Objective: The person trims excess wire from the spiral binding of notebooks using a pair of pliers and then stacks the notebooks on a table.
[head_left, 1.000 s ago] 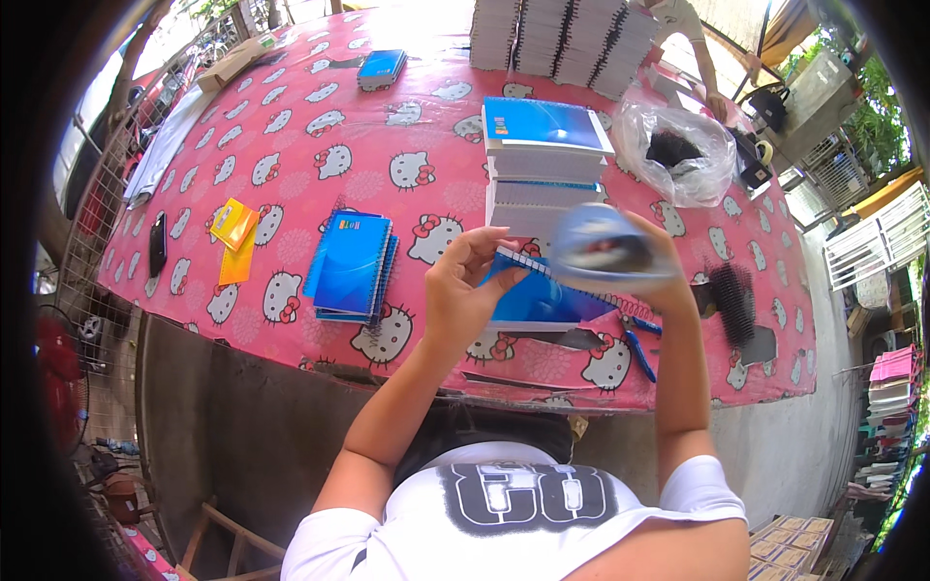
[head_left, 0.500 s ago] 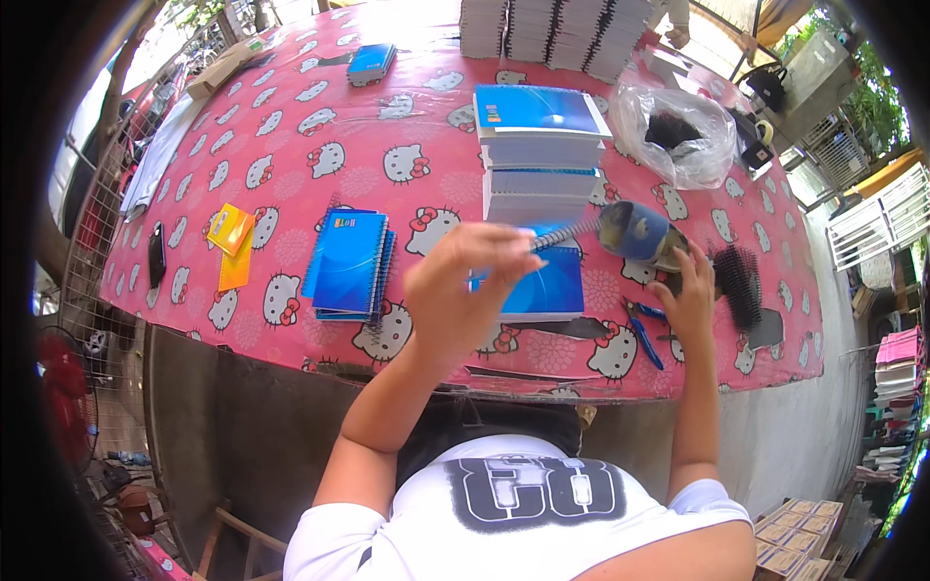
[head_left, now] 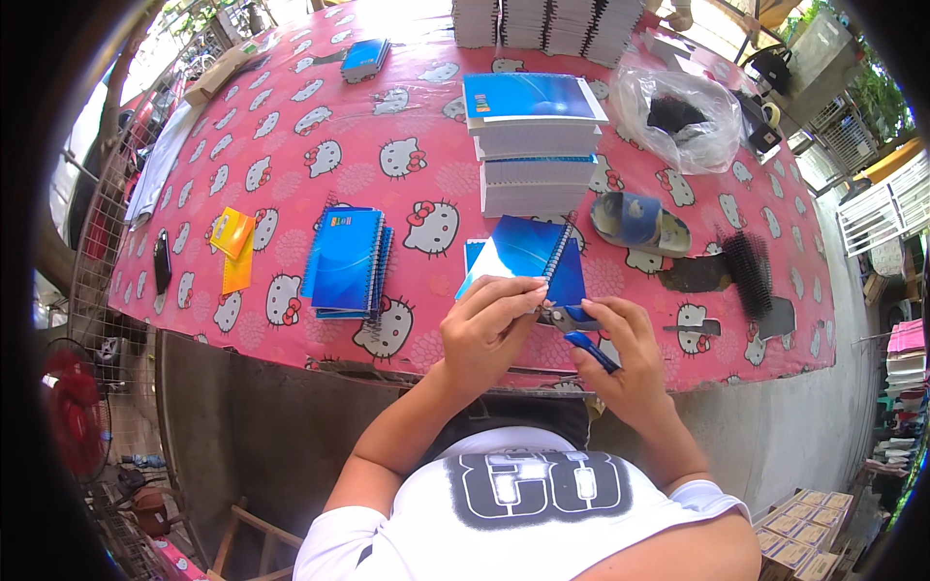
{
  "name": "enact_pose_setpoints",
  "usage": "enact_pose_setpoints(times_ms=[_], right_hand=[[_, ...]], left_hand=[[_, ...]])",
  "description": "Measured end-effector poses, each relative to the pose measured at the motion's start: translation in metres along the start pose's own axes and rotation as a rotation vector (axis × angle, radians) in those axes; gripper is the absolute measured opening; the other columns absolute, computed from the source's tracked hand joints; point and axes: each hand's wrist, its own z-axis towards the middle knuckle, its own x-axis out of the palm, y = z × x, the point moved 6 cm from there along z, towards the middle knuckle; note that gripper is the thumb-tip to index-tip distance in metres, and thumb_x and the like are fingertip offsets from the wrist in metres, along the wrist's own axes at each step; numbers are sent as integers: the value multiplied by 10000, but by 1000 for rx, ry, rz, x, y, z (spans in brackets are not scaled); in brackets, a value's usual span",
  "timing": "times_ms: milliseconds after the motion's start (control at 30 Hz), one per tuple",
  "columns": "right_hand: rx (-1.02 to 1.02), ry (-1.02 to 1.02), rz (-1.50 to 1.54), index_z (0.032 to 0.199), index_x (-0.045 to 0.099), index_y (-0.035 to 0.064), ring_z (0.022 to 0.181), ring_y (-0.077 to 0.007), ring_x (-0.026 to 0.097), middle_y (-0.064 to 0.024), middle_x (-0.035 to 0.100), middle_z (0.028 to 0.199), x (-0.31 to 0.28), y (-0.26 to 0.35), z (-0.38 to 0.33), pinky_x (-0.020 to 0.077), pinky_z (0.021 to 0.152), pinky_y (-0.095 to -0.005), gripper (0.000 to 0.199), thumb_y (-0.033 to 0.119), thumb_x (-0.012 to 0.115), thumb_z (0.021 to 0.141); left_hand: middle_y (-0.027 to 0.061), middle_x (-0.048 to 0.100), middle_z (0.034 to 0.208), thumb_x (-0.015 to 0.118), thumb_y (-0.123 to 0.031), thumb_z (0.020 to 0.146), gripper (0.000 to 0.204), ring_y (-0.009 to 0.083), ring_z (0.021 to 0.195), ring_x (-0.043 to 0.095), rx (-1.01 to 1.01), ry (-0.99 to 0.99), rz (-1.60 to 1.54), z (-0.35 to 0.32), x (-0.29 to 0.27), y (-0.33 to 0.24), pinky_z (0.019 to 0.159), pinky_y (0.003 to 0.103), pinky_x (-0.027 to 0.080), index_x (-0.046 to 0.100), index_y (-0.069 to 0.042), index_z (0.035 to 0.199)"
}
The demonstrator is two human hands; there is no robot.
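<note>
A blue spiral-bound notebook point(head_left: 523, 259) is held tilted just above the near edge of the worktop point(head_left: 320, 165), its wire coil running along the right side. The left hand point(head_left: 489, 329) pinches the lower end of that coil, fingers closed narrowly on the notebook's corner. The right hand point(head_left: 625, 358) is wrapped around blue-handled pliers point(head_left: 579, 334), whose nose meets the coil's end just beside the left fingertips.

Half a second ago the right hand was out to the right near the tape roll point(head_left: 639, 221); now it has come in to the notebook, and the roll lies flat on the cloth. The left hand has dropped from the notebook's top edge to its lower corner.

The worktop wears a glossy pink cloth printed with white cartoon cats. A small pile of finished blue notebooks point(head_left: 347, 261) lies to the left, a tall stack of white-edged notebooks point(head_left: 535, 145) behind, and black plastic combs point(head_left: 748, 273) to the right. A clear crinkled bag point(head_left: 678, 121) sits beyond. Below the edge is bare concrete wall; a red fan point(head_left: 73, 412) stands at the left.
</note>
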Motion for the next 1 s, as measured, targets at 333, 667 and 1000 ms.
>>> enact_pose_setpoints(times_ms=[333, 667, 1000], right_hand=[[546, 395, 875, 1171, 636, 26, 824, -118, 627, -69, 678, 976, 38, -43, -19, 490, 709, -273, 359, 280, 639, 917], [85, -5, -471, 1230, 607, 56, 1207, -374, 460, -186, 502, 1304, -17, -58, -10, 350, 1014, -487, 494, 214, 730, 779], [-397, 541, -339, 1052, 688, 121, 999, -298, 574, -109, 591, 1168, 108, 39, 74, 490, 832, -410, 350, 45, 713, 711]], left_hand=[[138, 697, 920, 699, 98, 770, 165, 200, 833, 663, 103, -160, 86, 4, -29, -4, 701, 294, 529, 623, -8, 871], [170, 610, 1198, 697, -92, 871, 173, 194, 1046, 604, -669, -735, 219, -95, -204, 133, 937, 336, 441, 558, -22, 946], [100, 555, 1302, 689, -129, 869, 272, 227, 1218, 508, -500, -449, 273, -22, -162, 56, 1038, 382, 363, 602, -69, 1120]])
